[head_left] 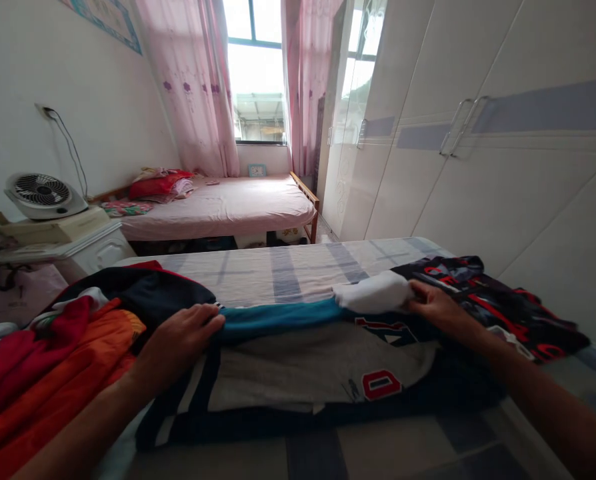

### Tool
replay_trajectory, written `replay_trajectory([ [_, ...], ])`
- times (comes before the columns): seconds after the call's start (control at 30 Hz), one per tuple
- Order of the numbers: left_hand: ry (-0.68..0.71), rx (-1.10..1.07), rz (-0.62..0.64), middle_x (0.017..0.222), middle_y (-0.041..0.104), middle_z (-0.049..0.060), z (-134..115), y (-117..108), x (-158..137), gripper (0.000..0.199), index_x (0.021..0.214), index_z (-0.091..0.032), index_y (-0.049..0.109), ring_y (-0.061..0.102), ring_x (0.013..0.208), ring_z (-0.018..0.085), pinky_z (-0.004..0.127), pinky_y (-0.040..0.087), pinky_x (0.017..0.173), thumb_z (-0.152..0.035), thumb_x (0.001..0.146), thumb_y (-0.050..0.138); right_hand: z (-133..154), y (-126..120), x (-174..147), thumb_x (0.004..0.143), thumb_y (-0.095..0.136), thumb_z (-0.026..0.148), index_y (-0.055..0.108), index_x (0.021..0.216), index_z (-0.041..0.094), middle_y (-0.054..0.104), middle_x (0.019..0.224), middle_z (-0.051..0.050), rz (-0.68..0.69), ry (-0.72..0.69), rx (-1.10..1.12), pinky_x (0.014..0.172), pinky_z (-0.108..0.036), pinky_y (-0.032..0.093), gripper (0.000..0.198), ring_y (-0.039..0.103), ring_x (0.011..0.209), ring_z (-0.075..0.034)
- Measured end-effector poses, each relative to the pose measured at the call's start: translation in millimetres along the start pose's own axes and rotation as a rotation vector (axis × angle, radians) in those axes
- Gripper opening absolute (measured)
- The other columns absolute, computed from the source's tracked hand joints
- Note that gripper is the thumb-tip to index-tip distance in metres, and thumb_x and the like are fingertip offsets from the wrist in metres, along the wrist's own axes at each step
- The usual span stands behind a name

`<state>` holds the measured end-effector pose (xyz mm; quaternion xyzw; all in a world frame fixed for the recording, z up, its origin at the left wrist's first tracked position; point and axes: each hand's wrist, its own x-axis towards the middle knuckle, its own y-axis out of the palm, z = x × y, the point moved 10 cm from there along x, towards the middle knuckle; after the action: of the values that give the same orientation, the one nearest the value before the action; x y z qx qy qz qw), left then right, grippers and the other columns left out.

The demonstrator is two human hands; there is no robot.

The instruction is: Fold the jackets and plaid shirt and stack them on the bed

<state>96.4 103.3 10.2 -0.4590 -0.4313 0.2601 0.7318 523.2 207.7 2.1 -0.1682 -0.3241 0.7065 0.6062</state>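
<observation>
A grey and navy sweatshirt (278, 373) with red letters lies folded lengthwise on the bed in front of me. Along its far edge runs a teal strip (278, 319), and a white cloth part (375, 292) bunches up at the right end of that strip. My left hand (191, 337) is closed on the left end of the far edge, fingertips pressed together at the teal cloth. With thumb and fingers, my right hand (438, 310) pinches the white part's right end. Whether the white part belongs to the sweatshirt I cannot tell.
Orange and dark red clothes (78, 360) and a navy garment (138, 293) pile up on the left. A black and red printed garment (498, 300) lies at the right. Beyond the checked bed (253, 273) stand a pink bed (243, 207), a fan (43, 193) and wardrobes (478, 200).
</observation>
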Motion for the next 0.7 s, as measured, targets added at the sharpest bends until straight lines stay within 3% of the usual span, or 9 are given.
replay_trajectory([
  [0.1, 0.056, -0.023, 0.026, 0.117, 0.061, 0.009, -15, 7, -16, 0.042, 0.109, -0.025, 0.063, 0.061, 0.098, 0.024, 0.036, 0.049, 0.081, -0.004, 0.085, 0.036, -13, 12, -25, 0.070, 0.057, 0.029, 0.064, 0.094, 0.019, 0.068, 0.090, -0.004, -0.004, -0.016, -0.152, 0.076, -0.033, 0.049, 0.027, 0.062, 0.085, -0.023],
  [0.27, -0.045, 0.002, 0.028, 0.112, 0.063, 0.012, -8, 4, -6, 0.047, 0.115, -0.024, 0.064, 0.060, 0.100, 0.026, 0.043, 0.048, 0.087, -0.002, 0.082, 0.039, -2, 13, -35, 0.075, 0.051, 0.031, 0.062, 0.090, 0.020, 0.067, 0.087, -0.005, -0.102, -0.036, -0.270, 0.073, -0.032, 0.048, 0.021, 0.064, 0.082, -0.022],
  [0.4, -0.157, -0.205, 0.242, 0.109, 0.065, 0.008, 3, 19, -6, 0.047, 0.110, -0.026, 0.067, 0.062, 0.098, 0.023, 0.036, 0.050, 0.086, -0.005, 0.080, 0.040, 7, 21, -40, 0.075, 0.045, 0.026, 0.062, 0.080, 0.020, 0.067, 0.087, -0.006, 0.022, -0.124, -0.336, 0.074, -0.031, 0.047, 0.018, 0.063, 0.082, -0.021],
  [0.47, -0.212, -0.276, 0.291, 0.115, 0.064, 0.005, 10, 17, -3, 0.045, 0.112, -0.027, 0.067, 0.063, 0.098, 0.020, 0.031, 0.050, 0.084, -0.010, 0.080, 0.040, 2, 13, -36, 0.077, 0.042, 0.026, 0.064, 0.086, 0.021, 0.069, 0.091, -0.005, 0.015, -0.063, -0.342, 0.077, -0.031, 0.047, 0.024, 0.064, 0.086, -0.021],
  [0.6, -0.292, -0.238, 0.114, 0.132, 0.056, 0.008, 13, -8, 16, 0.042, 0.123, -0.023, 0.060, 0.055, 0.117, 0.023, 0.036, 0.042, 0.100, -0.033, 0.091, 0.034, -3, -14, -16, 0.087, 0.036, 0.043, 0.068, 0.089, 0.021, 0.071, 0.092, -0.007, -0.138, 0.134, -0.354, 0.075, -0.032, 0.045, 0.039, 0.064, 0.086, -0.023],
  [0.7, -0.289, -0.187, 0.121, 0.144, 0.045, 0.011, -6, 8, 19, 0.049, 0.133, -0.022, 0.052, 0.038, 0.134, 0.029, 0.048, 0.033, 0.107, -0.044, 0.091, 0.038, 0, -9, 4, 0.083, 0.045, 0.051, 0.067, 0.074, 0.018, 0.069, 0.075, -0.009, -0.130, 0.193, -0.351, 0.067, -0.031, 0.043, 0.041, 0.062, 0.072, -0.022],
])
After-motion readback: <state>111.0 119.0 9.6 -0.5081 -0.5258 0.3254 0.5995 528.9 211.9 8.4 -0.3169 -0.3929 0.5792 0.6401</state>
